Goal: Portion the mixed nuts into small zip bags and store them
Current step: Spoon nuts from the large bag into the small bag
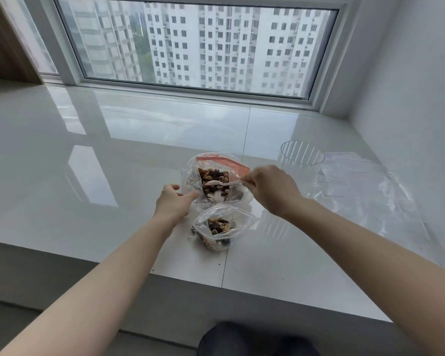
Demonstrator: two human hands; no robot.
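A large clear bag with a red zip strip (pixel 225 161) stands open on the white sill (pixel 113 176), with mixed nuts (pixel 213 177) inside. My left hand (pixel 174 202) holds its left edge with thumb and fingers. My right hand (pixel 270 188) pinches the handle of a white plastic spoon (pixel 217 183), whose bowl lies on the nuts in the large bag. In front stands a small clear zip bag (pixel 220 227), open and partly filled with nuts.
A clear ribbed plastic cup (pixel 301 160) stands to the right of the bags. Several empty zip bags (pixel 365 183) lie flat beyond it toward the right wall. The sill's front edge (pixel 216 283) runs just below the small bag. A window spans the back.
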